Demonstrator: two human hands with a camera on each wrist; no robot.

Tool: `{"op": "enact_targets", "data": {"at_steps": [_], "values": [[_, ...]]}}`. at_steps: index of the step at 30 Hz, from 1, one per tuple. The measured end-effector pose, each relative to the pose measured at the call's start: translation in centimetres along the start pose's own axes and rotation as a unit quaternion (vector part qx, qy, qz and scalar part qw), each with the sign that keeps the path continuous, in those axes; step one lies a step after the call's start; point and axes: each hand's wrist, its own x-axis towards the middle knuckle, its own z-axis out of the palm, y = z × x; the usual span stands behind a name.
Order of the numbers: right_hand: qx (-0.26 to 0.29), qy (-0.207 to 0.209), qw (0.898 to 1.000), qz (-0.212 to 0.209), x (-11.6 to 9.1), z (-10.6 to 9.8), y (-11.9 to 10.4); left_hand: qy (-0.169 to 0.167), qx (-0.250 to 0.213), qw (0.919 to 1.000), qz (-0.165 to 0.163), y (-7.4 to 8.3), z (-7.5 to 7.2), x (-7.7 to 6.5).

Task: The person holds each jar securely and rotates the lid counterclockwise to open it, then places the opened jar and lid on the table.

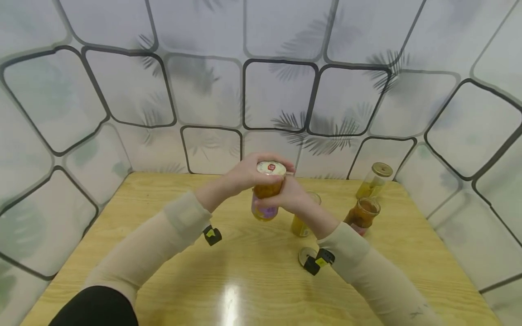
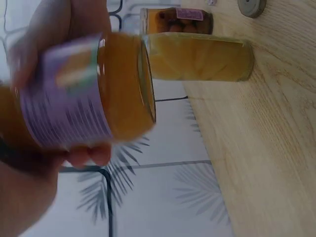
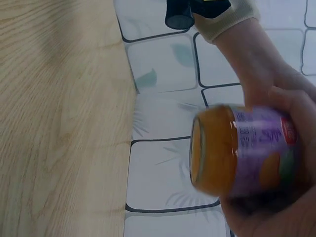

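Above the table, both hands hold a glass jar with a purple label and orange contents. My left hand grips it at the top, with fingers and thumb around the rim of its pale lid, which bears a red mark. Lower down, my right hand is wrapped around the jar's body. The left wrist view shows the jar on its side in the picture, base toward the table. In the right wrist view the jar is slightly blurred, and fingers cover its lid end.
A jar of yellow fruit stands partly behind the right forearm. Further right are a lidless jar with dark contents and a gold-lidded jar. A loose lid lies on the wooden table, near the right wrist camera.
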Motion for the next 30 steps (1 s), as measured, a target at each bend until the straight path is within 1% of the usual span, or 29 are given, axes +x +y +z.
{"op": "enact_targets", "data": {"at_steps": [2,4,6,8,11,13,14,18,20,22,24,26,30], "values": [[0.006,0.012,1.000,-0.004,0.2,0.1,0.4,0.050,0.030,0.9982,-0.018,0.0,0.5,0.2],[0.018,0.023,1.000,-0.003,0.3,0.1,0.7,0.100,0.059,0.9927,-0.035,0.0,1.1,0.4],[0.028,0.033,0.999,0.008,0.3,0.2,0.9,0.139,0.084,0.9857,-0.046,0.0,1.7,0.4],[0.028,0.041,0.999,0.018,0.2,0.2,1.0,0.169,0.101,0.9789,-0.054,-0.1,2.2,0.3],[0.010,0.047,0.999,0.025,0.3,0.2,1.1,0.192,0.116,0.9726,-0.062,-0.1,2.7,0.0],[-0.005,0.048,0.998,0.030,0.4,0.2,1.1,0.192,0.123,0.9715,-0.064,0.0,2.8,-0.3],[-0.010,0.048,0.998,0.035,0.4,0.2,1.1,0.186,0.128,0.9719,-0.065,0.0,2.8,-0.4],[-0.030,0.053,0.997,0.057,0.2,0.2,0.9,0.139,0.153,0.9759,-0.069,0.7,2.2,-1.1],[-0.036,0.056,0.996,0.061,0.1,0.2,0.9,0.116,0.171,0.9759,-0.071,1.0,1.7,-1.4],[-0.045,0.061,0.995,0.061,0.0,0.2,0.9,0.102,0.189,0.9740,-0.072,1.3,1.3,-1.6],[-0.050,0.065,0.995,0.054,-0.1,0.3,1.0,0.102,0.207,0.9706,-0.068,1.3,1.1,-1.7],[-0.053,0.067,0.995,0.048,-0.1,0.4,1.1,0.110,0.220,0.9672,-0.064,1.3,0.9,-1.7],[-0.061,0.067,0.995,0.045,-0.2,0.6,1.5,0.120,0.226,0.9649,-0.059,1.2,0.7,-1.8]]}}
